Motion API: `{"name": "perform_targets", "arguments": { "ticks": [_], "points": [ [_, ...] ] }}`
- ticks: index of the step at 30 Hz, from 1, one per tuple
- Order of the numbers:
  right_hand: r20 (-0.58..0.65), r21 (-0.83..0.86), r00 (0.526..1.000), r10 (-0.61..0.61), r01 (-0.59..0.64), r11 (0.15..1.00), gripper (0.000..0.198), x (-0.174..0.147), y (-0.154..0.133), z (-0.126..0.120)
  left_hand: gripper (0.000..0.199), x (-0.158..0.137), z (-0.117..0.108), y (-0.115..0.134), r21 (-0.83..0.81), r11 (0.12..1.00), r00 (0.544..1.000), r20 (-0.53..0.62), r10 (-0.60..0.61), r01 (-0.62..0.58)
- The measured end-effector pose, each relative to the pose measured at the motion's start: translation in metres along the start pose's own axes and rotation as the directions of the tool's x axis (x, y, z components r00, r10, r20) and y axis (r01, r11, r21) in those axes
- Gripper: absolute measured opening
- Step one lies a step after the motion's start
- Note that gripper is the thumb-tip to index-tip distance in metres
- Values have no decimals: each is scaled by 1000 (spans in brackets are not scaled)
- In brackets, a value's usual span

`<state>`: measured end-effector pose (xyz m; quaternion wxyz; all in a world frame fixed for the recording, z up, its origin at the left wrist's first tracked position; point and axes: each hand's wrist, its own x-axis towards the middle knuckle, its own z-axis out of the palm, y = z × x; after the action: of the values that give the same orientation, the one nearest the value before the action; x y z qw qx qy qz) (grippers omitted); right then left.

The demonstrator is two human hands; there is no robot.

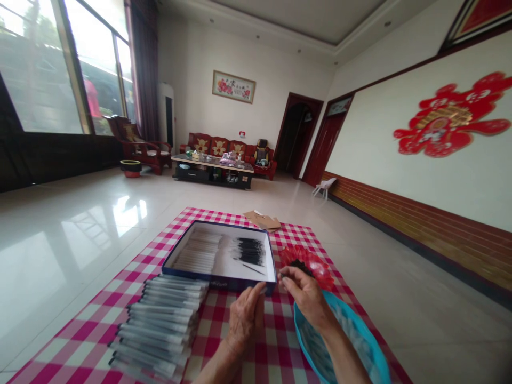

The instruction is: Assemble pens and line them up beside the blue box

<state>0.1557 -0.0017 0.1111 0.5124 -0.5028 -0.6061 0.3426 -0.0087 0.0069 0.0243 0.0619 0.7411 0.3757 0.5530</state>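
Observation:
My left hand [245, 316] is closed in a pinch by the near right corner of a shallow blue-edged box [224, 282]; what its fingers hold is too blurred to name. My right hand [307, 296], also pinched, is between the box and a red scalloped dish [326, 272], above the rim of a blue basin [298, 325]. Something small and dark may be at its fingertips. Inside the box lie clear thin tubes [198, 250] on the left and thin black pen refills [250, 250] on the right, one apart from the bunch. The dish holds small dark pieces [302, 265].
A pile of clear pens with dark ends [160, 320] lies left of my left hand. Translucent pieces [356, 336] fill the basin. Brown cardboard [264, 220] rests at the far edge of the checked tablecloth [224, 341]. Beyond stand a coffee table [212, 169] and a small chair [325, 186].

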Motion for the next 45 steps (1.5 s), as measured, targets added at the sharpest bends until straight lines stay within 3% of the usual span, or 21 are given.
{"name": "perform_targets", "arguments": {
  "ticks": [8,14,31,39,45],
  "points": [
    [-217,172,975,49,-11,985,33,-14,9,39,29,1,-2,-1,-39,999,998,-55,4,-6],
    [-206,267,971,124,-66,961,33,-16,20,50,27,3,-3,0,-54,998,999,-37,-17,15],
    [-161,91,982,98,-84,992,32,-20,27,46,29,2,-4,2,-2,1000,999,49,3,-3],
    [-128,-117,989,-71,56,992,24,-22,16,40,25,4,-6,4,-30,1000,997,76,2,0],
    [-70,-174,992,-107,94,980,23,-22,13,35,23,6,-9,3,67,998,997,80,14,-19]
  ]
}}
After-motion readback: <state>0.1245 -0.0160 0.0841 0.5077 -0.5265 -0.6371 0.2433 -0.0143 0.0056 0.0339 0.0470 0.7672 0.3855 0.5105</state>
